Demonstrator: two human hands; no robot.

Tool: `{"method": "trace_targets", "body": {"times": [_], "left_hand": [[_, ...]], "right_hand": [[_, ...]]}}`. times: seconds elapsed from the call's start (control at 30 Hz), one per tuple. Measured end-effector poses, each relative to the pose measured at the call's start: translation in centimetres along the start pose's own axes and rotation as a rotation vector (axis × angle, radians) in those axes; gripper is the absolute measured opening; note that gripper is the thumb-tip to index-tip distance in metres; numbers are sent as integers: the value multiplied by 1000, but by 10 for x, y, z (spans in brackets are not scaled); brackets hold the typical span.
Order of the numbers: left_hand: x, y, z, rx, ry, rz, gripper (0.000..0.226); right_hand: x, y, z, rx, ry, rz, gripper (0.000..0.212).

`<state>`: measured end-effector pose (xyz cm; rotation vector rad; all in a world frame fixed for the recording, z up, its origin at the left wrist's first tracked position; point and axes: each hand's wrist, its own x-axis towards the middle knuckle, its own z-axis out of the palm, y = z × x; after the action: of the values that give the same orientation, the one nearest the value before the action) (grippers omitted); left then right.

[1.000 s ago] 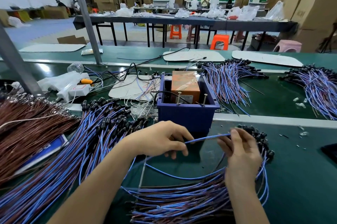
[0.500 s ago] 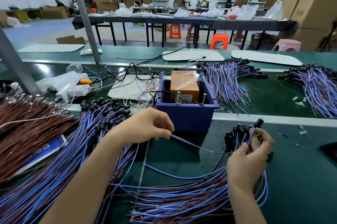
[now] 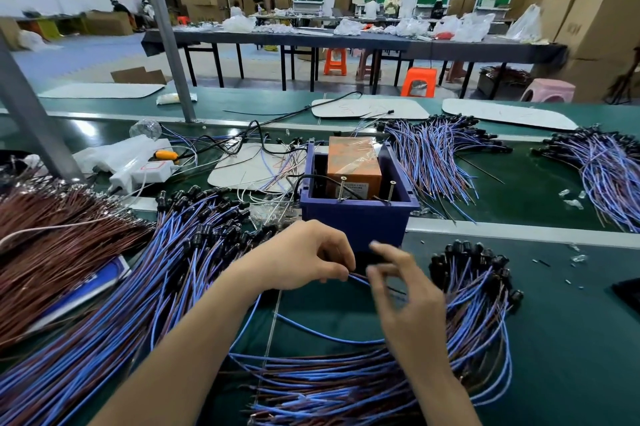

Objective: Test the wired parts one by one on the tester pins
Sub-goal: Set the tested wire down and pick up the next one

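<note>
Wired part point(image 3: 357, 277): we see only a short blue-and-brown span of it, stretched between the two hands just in front of the tester box point(image 3: 353, 221) and above the green table point(image 3: 571, 339). Its ends are hidden.
Handling: we judge it light, limp and a little springy. The thin leads would kink under a hard pull, so we would take it by a pinch close to each bare end.
Tester pins point(image 3: 343, 187): two upright screws at the box's near wall, apart from each other. Nothing touches them yet.
Left hand point(image 3: 304, 259): back up and fingers curled, its grip closed in a pinch on the wire.
Right hand point(image 3: 408, 301): raised just beside the left, fingers spread and blurred. They reach the wire, but we cannot tell whether the grip has closed.
Heaps: one heap of like parts point(image 3: 478, 304) lies beneath and right of the right hand, and a second heap point(image 3: 138, 287) lies to the left.
</note>
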<state>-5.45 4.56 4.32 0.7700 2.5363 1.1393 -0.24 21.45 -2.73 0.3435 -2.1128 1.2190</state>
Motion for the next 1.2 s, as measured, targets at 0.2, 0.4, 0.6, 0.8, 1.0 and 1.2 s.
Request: {"method": "trace_targets", "body": {"times": [0.2, 0.4, 0.6, 0.8, 1.0, 1.2], "left_hand": [[-2, -2, -8, -51, 88, -35, 12], [-3, 2, -16, -407, 335, -91, 12], [2, 13, 3, -621, 205, -92, 10], [4, 15, 10, -754, 261, -116, 12], [6, 17, 15, -910, 207, -176, 15], [3, 15, 12, -833, 64, -190, 23]], "right_hand": [[-4, -3, 8, -17, 45, -29, 14], [0, 2, -2, 37, 150, 15, 16], [-1, -1, 1, 118, 107, 49, 11], [-2, -2, 1, 83, 138, 75, 23], [1, 0, 0, 18, 188, 80, 24], [0, 1, 2, -9, 193, 114, 24]]}}
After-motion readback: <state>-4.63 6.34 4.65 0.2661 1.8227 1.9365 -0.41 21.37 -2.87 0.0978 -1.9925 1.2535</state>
